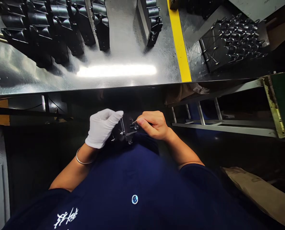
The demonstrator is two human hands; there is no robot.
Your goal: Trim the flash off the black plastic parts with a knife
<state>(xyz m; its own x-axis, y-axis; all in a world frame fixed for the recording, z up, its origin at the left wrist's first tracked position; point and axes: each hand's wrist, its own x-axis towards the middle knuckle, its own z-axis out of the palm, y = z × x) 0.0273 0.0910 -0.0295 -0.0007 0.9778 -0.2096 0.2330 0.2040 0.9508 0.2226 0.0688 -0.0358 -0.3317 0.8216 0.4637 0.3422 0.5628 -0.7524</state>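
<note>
My left hand (101, 127), in a white glove, is closed on the edge of a dark part (128, 124) held in front of my body. This part is black and box-like, with small shiny metal pins and fittings along its sides. From the other side my bare right hand (154, 124) pinches a thin, pointed metal piece (134, 122) between thumb and forefinger. Its tip lies over the dark part, close to a small round fitting; whether they touch I cannot tell. The lower side of the part blends into my dark shirt.
Ahead is a shiny metal bench (123, 57). Rows of black parts (67, 35) stand at its left, with one short row (153, 22) nearer the middle. Right of a yellow strip (179, 41) sits a stack of similar parts (238, 41). A metal frame (224, 126) stands below, right.
</note>
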